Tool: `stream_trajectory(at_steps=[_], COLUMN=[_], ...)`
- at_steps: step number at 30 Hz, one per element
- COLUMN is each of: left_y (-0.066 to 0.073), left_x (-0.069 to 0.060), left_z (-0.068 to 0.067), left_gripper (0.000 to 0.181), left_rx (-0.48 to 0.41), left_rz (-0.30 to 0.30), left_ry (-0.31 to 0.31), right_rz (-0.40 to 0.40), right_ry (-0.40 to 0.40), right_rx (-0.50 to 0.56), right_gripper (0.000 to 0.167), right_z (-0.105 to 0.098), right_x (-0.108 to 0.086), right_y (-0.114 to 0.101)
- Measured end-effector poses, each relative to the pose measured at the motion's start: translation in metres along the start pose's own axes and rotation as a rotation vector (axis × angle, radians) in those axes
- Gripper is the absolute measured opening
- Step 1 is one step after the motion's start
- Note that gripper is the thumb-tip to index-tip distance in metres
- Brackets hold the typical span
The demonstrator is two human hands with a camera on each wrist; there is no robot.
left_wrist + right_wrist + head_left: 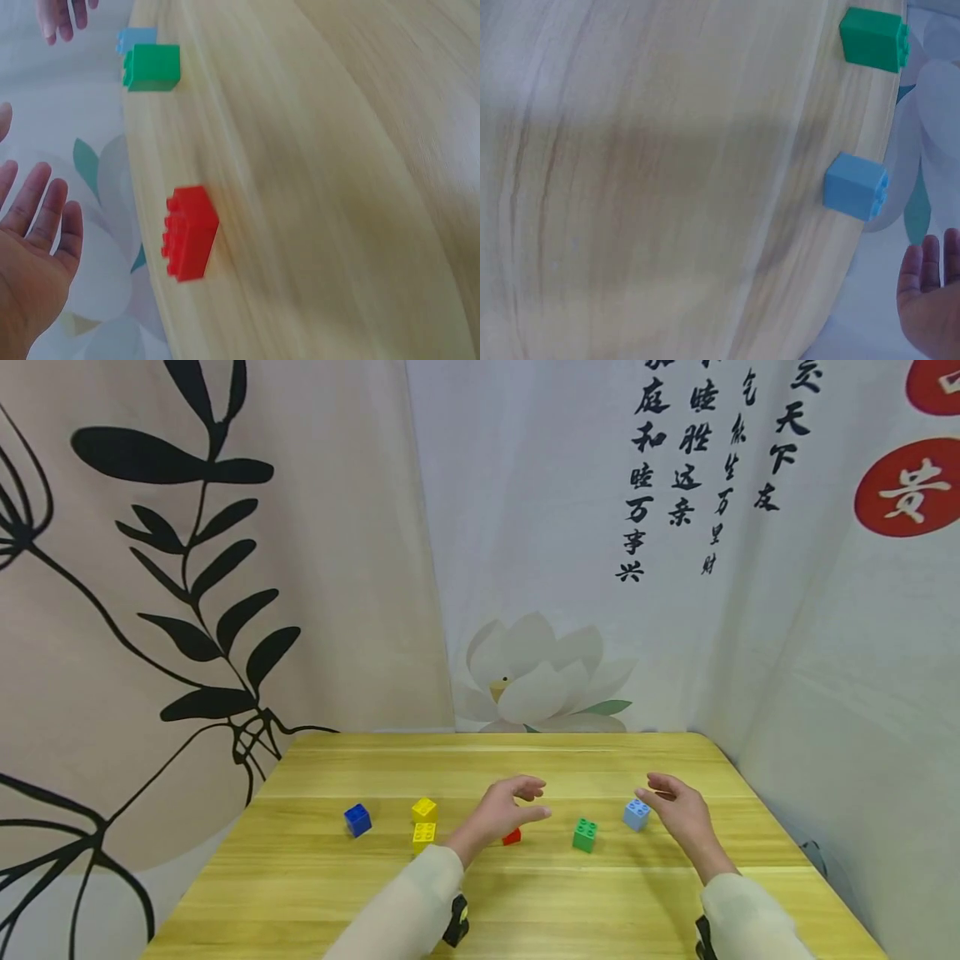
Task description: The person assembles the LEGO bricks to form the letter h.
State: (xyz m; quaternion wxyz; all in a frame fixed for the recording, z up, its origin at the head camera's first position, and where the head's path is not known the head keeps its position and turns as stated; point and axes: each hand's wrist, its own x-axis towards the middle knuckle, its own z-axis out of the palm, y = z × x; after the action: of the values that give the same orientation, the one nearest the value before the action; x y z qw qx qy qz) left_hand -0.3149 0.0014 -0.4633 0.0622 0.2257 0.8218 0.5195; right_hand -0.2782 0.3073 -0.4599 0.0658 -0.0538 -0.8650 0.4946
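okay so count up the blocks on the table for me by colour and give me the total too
Yellow blocks: 2
Red block: 1
Green block: 1
Light blue block: 1
Dark blue block: 1
Total: 6

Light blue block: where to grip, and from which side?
Probably pinch two opposite side walls of the light blue block, coming down from above and the person's right. It sits studs up, so the flat walls should suit finger and thumb better than the knobby top. The right hand is on that side; the green block stands apart to the left.
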Motion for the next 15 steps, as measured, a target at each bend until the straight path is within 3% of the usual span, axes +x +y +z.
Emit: stream_trajectory(at_steps=[10,15], left_y=[-0.009,-0.017], left_x=[0.013,0.017], left_z=[0.035,0.052], left_gripper=[0.043,0.042], left_rx=[-0.038,-0.089], left_rz=[-0.025,-0.069], left_ry=[-0.017,-0.002], right_rz=[0.095,0.125], right_ry=[0.03,0.049], right_rx=[0.047,0.051], right_gripper=[0.067,0.064], right_z=[0.002,0.007], right_x=[0.004,0.004], right_y=[0.021,0.03])
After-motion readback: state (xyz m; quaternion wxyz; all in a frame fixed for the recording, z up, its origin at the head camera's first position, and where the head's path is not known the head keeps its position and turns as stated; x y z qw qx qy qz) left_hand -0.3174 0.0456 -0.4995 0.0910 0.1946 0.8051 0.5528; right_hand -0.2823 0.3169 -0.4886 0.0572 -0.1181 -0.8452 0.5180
